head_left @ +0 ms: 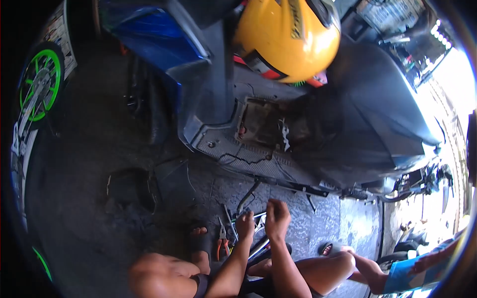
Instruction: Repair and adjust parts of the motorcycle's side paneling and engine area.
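My left hand (245,226) is closed over a pile of metal tools on the floor, holding something I cannot make out. Just right of it, my right hand (278,218) is raised with curled fingers; what it holds, if anything, is hidden. Orange-handled pliers (222,241) and wrenches (259,224) lie by my hands. Beyond them stands a scooter with a blue front panel (154,44), dark seat (367,99) and patterned footboard (228,149), which has an open compartment (261,124). A yellow helmet (288,35) rests on the scooter.
Loose dark plastic panels (174,184) lie on the floor to the left. A two-wheeler with a green wheel rim (40,84) stands at the far left. Another person's bent leg (365,268) and sandaled foot (328,248) are at lower right. More two-wheelers (407,253) are at the right edge.
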The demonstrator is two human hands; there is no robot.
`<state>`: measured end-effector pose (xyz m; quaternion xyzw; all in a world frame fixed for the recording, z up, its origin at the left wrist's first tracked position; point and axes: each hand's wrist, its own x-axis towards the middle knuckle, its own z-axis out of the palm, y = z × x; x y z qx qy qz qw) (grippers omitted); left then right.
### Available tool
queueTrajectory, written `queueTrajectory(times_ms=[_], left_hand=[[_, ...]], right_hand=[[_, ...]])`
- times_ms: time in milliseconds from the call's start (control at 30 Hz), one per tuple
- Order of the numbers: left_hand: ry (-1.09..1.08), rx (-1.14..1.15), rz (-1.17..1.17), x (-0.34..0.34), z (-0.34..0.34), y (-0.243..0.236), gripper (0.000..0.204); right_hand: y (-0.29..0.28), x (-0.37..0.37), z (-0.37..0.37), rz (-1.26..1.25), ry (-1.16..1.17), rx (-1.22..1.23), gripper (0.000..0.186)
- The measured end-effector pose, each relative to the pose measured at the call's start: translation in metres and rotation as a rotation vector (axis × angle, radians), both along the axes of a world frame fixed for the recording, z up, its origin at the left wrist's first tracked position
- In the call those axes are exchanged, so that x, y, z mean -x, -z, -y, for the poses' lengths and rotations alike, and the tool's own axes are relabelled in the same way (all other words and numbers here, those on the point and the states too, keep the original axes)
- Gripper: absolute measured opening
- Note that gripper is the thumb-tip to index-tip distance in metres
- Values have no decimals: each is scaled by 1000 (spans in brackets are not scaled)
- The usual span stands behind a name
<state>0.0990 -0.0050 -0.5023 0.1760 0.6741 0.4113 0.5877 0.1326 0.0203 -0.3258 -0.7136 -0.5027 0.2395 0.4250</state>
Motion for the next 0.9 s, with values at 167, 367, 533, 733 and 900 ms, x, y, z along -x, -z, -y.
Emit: queueTrajectory(times_ms=[167, 367, 533, 733, 900], left_hand=[[85, -158, 102, 14, -13, -33, 33], [208, -392, -188, 3, -17, -67, 28], [204, -318, -202, 5, -20, -82, 23], [144, -362, -186, 12, -29, -100, 22], [158, -389, -237, 24, -34, -120, 16]], right_hand=[[53, -52, 39, 167, -94, 229, 31], [70, -57, 44, 67, -142, 186, 27], [62, -64, 33, -308, 26, 218, 25], [48, -67, -20, -896, 130, 76, 67], [43, -53, -53, -967, 193, 76, 76]])
